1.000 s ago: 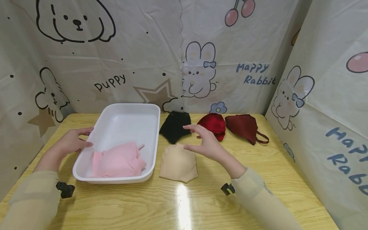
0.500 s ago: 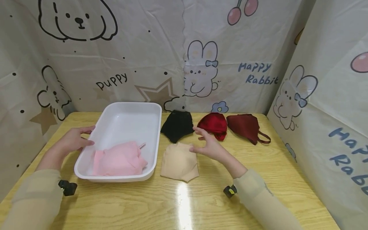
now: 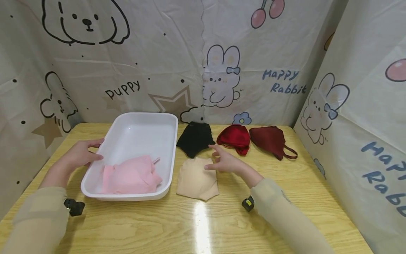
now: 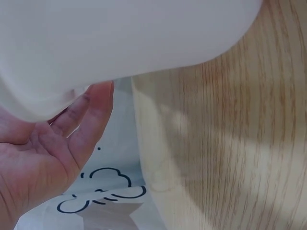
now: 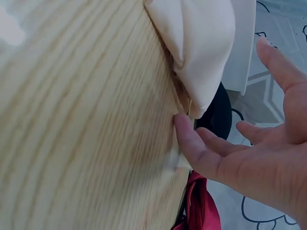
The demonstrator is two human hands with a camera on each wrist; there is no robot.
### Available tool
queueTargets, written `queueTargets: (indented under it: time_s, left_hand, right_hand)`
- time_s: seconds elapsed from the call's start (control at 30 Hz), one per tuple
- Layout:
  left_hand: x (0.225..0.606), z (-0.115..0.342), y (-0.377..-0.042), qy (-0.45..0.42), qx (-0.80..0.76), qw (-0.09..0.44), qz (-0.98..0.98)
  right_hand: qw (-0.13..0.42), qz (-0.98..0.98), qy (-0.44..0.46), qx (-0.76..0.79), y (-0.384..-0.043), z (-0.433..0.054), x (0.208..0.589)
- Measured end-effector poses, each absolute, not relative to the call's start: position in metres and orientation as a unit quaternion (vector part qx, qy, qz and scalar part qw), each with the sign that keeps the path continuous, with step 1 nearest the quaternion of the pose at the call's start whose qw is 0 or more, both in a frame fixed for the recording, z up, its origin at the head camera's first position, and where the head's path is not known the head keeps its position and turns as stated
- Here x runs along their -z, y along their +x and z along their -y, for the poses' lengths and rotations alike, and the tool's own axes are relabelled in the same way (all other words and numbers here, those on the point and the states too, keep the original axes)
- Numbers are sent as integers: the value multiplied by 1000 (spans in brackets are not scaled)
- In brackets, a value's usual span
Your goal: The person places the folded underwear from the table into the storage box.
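My left hand point(image 3: 80, 155) holds the left rim of a white plastic tray point(image 3: 174, 155), thumb over the edge. In the left wrist view its fingers curl under the rim. Inside the tray's near end lies a folded pink garment point(image 3: 131, 176) with a small tag showing. My right hand point(image 3: 226, 162) hovers at the upper right of a folded beige garment point(image 3: 195, 180), which looks like briefs and lies flat on the table. The right wrist view shows the spread fingers holding nothing, with one fingertip point(image 5: 182, 122) right at the edge of the beige garment point(image 5: 206, 52).
Behind the beige garment lies a folded black garment point(image 3: 195, 139). To its right sit a shiny red one point(image 3: 234, 137) and a dark red one point(image 3: 268, 139) with a strap loop. Printed cloth point(image 3: 133, 63) walls the wooden table point(image 3: 158, 225) at the back and sides.
My right hand has lowered toward the beige garment, its fingers coming over the garment's upper right edge. The left hand and the tray have stayed in place.
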State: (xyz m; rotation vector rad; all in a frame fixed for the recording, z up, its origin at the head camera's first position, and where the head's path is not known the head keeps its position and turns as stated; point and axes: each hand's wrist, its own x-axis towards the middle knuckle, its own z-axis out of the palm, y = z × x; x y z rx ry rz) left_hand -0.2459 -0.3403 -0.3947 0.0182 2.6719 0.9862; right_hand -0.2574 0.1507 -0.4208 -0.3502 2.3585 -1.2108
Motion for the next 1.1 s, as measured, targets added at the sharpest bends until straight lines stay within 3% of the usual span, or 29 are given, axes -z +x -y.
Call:
queueTargets:
  time_s: [0.33, 0.67, 1.1]
  left_hand:
    - [394, 340, -245, -9, -342, 152, -927]
    - [393, 339, -246, -3, -346, 153, -926]
    - [392, 338, -246, -10, -339, 154, -928]
  right_hand:
    - [208, -913, -154, 315, -271, -135, 427]
    - [240, -918, -155, 275, -273, -125, 422]
    - [214, -941, -181, 190, -272, -110, 426]
